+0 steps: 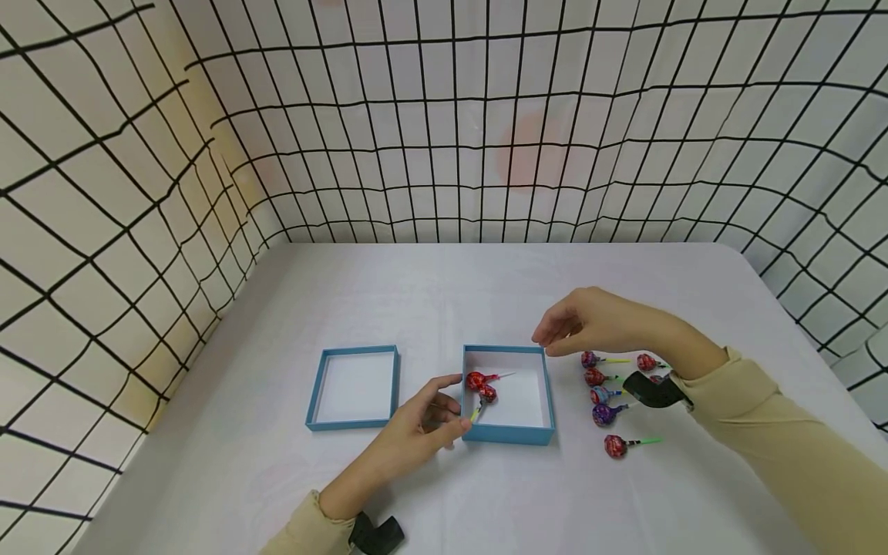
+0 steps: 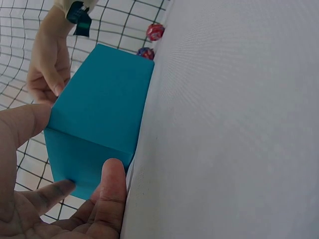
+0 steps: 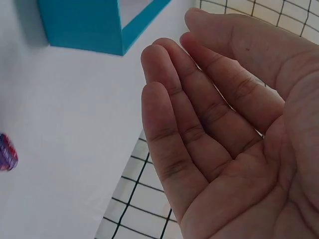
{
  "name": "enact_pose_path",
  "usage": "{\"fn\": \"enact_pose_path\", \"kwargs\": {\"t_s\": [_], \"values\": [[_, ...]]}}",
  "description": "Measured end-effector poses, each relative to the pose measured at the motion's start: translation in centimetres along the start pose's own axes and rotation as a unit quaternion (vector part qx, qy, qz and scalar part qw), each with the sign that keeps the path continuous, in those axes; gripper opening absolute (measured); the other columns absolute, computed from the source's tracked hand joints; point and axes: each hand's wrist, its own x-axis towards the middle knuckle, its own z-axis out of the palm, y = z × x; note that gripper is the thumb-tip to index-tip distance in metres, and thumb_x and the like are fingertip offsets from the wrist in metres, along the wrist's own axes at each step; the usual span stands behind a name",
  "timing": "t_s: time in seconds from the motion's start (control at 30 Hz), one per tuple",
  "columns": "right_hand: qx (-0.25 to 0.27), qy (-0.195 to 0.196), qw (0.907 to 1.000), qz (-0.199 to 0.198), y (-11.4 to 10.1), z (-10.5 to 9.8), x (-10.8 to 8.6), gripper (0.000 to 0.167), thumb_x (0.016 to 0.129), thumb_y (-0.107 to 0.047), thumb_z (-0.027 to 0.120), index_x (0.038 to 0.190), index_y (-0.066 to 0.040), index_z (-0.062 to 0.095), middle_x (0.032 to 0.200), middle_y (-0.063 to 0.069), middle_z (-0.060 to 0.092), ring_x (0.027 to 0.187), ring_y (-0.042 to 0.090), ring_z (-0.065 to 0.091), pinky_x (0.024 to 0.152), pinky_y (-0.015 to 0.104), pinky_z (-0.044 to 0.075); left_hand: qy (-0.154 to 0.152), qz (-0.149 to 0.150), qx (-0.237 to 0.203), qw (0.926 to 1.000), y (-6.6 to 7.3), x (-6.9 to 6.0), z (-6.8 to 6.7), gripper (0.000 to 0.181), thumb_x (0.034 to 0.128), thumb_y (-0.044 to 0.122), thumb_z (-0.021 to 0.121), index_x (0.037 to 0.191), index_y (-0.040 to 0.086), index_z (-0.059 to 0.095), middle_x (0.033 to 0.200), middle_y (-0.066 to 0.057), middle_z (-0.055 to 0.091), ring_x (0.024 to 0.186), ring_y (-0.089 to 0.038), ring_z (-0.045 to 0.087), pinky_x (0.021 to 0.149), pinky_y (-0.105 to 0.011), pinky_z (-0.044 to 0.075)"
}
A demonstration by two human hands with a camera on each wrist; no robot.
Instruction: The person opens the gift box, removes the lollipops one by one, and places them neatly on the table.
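Note:
A blue box [image 1: 509, 435] with a white inside stands mid-table and holds two red-wrapped lollipops [image 1: 479, 380]. My left hand [image 1: 425, 424] is at its left side. In the left wrist view, thumb and fingertips touch the blue box [image 2: 102, 99] around one corner, the fingers only loosely bent. Above the table by the box's far right corner hovers my right hand [image 1: 590, 320]. The right wrist view shows its palm and gently bent fingers [image 3: 167, 119] with nothing in them, apart from the box [image 3: 84, 25].
Several wrapped lollipops [image 1: 605, 415] lie on the white table right of the box, some partly behind the right wrist strap. A shallow blue-rimmed lid [image 1: 352, 425] lies to the left. A white wall with a black grid [image 1: 444, 146] surrounds the table.

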Motion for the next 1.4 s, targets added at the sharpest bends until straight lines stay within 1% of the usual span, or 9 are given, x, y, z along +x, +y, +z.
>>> {"fn": "enact_pose_path", "kwargs": {"t_s": [0.1,0.23,0.33,0.6,0.8,1.0,1.27,1.4], "values": [[0.003,-0.013,0.9999,-0.009,-0.6,0.5,0.7,0.017,0.098,-0.017,0.08,0.114,-0.012,0.081,0.105,-0.001,0.081,0.095,0.011,0.073,0.089,0.03,0.064,0.001,0.0,0.001,1.0,0.0,0.0,0.0,0.063,0.1057,0.022,0.071,0.161,0.012,0.043,0.127,-0.02,0.062,0.102,-0.021,0.065,0.08,-0.024,0.062],[0.004,-0.032,0.9993,-0.022,-1.2,1.2,1.7,0.018,0.098,-0.015,0.08,0.114,-0.008,0.081,0.109,0.006,0.082,0.097,0.011,0.075,0.092,0.034,0.065,0.002,-0.002,0.002,1.0,-0.1,0.1,0.0,0.063,0.1057,0.023,0.071,0.161,0.013,0.044,0.126,-0.02,0.063,0.101,-0.021,0.065,0.08,-0.024,0.061],[0.003,-0.047,0.9986,-0.023,-1.5,1.7,2.3,0.018,0.098,-0.013,0.08,0.114,-0.005,0.081,0.112,0.01,0.082,0.098,0.012,0.077,0.092,0.034,0.065,0.003,-0.003,0.001,1.0,-0.1,0.2,0.0,0.063,0.1057,0.023,0.071,0.161,0.013,0.044,0.126,-0.02,0.063,0.1,-0.021,0.065,0.079,-0.023,0.061],[-0.017,-0.083,0.9962,-0.023,-2.5,3.0,3.7,0.027,0.096,-0.013,0.081,0.121,-0.001,0.079,0.118,0.01,0.081,0.103,0.013,0.078,0.093,0.033,0.065,0.001,0.0,-0.004,1.0,-0.1,0.2,0.1,0.063,0.1058,0.023,0.071,0.161,0.013,0.043,0.126,-0.02,0.063,0.101,-0.021,0.066,0.08,-0.023,0.061],[-0.033,-0.102,0.9942,-0.012,-2.8,3.9,4.5,0.031,0.095,-0.008,0.081,0.125,0.002,0.077,0.121,0.012,0.08,0.106,0.016,0.078,0.094,0.032,0.065,0.0,0.001,-0.003,1.0,-0.2,0.2,0.1,0.063,0.1059,0.022,0.071,0.161,0.012,0.043,0.125,-0.02,0.063,0.1,-0.021,0.066,0.081,-0.022,0.061],[-0.048,-0.103,0.9935,-0.011,-3.0,4.9,4.9,0.032,0.094,-0.005,0.081,0.125,0.004,0.077,0.123,0.013,0.08,0.11,0.022,0.078,0.096,0.031,0.064,-0.002,0.003,-0.004,1.0,-0.2,0.2,0.1,0.063,0.106,0.022,0.07,0.161,0.012,0.043,0.125,-0.019,0.063,0.1,-0.02,0.066,0.08,-0.023,0.061],[-0.089,-0.101,0.9909,0.003,-3.3,5.8,5.3,0.033,0.092,-0.006,0.084,0.124,0.001,0.078,0.124,0.011,0.079,0.113,0.021,0.076,0.1,0.036,0.063,-0.004,0.007,-0.002,1.0,-0.3,0.1,0.0,0.062,0.1065,0.023,0.07,0.161,0.011,0.043,0.124,-0.018,0.063,0.098,-0.02,0.066,0.08,-0.023,0.061],[-0.095,-0.099,0.9905,0.009,-3.5,6.2,5.3,0.032,0.091,-0.005,0.085,0.122,0.001,0.079,0.121,0.01,0.08,0.111,0.021,0.076,0.1,0.037,0.063,-0.003,0.009,-0.001,1.0,-0.3,0.1,0.0,0.062,0.1063,0.023,0.07,0.161,0.011,0.043,0.124,-0.018,0.063,0.098,-0.019,0.066,0.08,-0.023,0.061]]}}
